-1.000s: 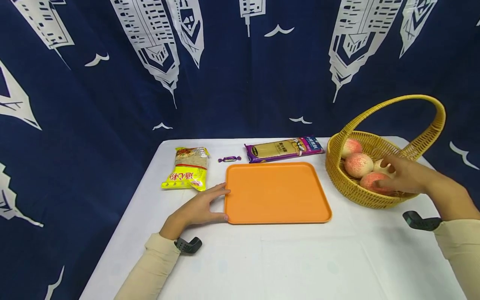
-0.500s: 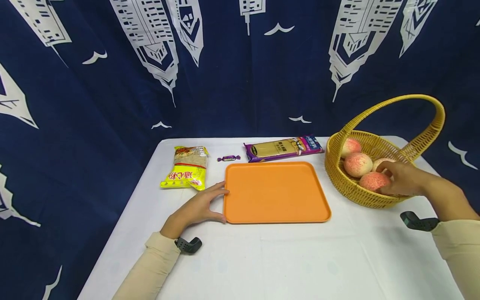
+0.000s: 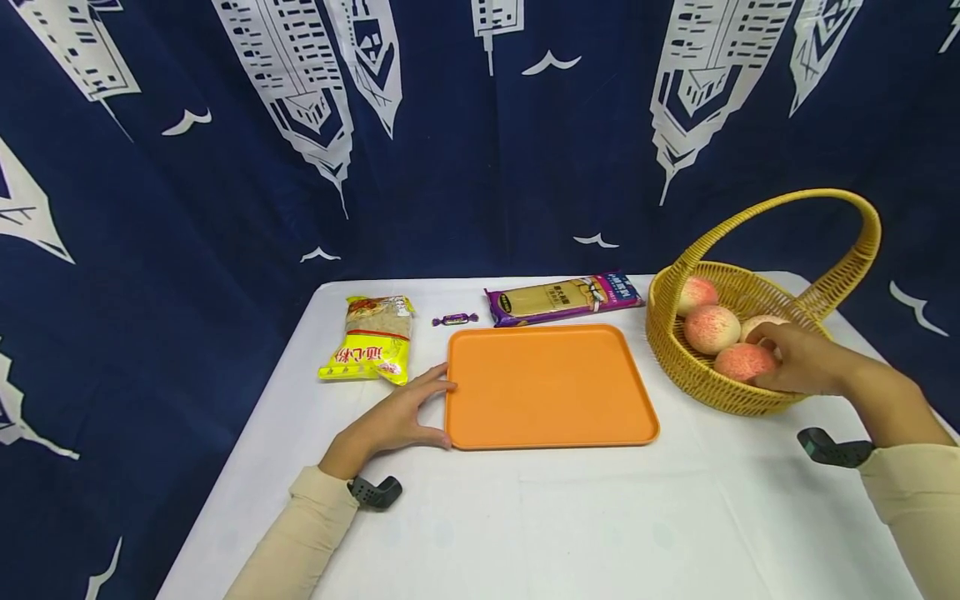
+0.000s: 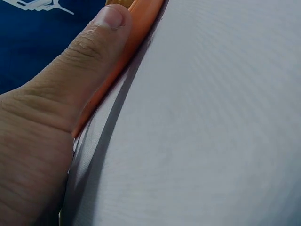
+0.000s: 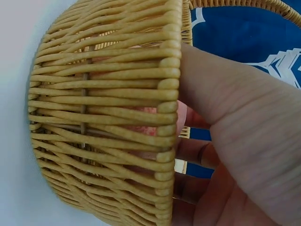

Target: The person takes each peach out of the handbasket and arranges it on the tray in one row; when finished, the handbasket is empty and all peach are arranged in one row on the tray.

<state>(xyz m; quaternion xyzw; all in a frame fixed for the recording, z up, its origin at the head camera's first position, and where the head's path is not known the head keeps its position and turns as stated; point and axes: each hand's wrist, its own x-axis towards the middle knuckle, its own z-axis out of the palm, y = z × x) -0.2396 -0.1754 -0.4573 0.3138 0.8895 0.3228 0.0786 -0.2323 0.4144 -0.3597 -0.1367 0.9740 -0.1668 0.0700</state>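
Note:
At the left edge of an orange tray, my left hand touches the rim with its thumb and fingers spread. The left wrist view shows the thumb lying along the tray's orange rim. Over on the right, my right hand reaches into a yellow wicker basket and grips the front pink peach. Other peaches lie beside it. In the right wrist view, the basket wall hides most of the fingertips and the peach.
A yellow bag of macaroni lies left of the tray. Behind the tray are a small purple wrapped candy and a purple pack of noodles. The basket's tall handle arches above its opening. A white cloth covers the table.
My right hand has closed its fingers around the front peach in the basket. My left hand has stayed at the tray's edge. The whole head view has shifted slightly.

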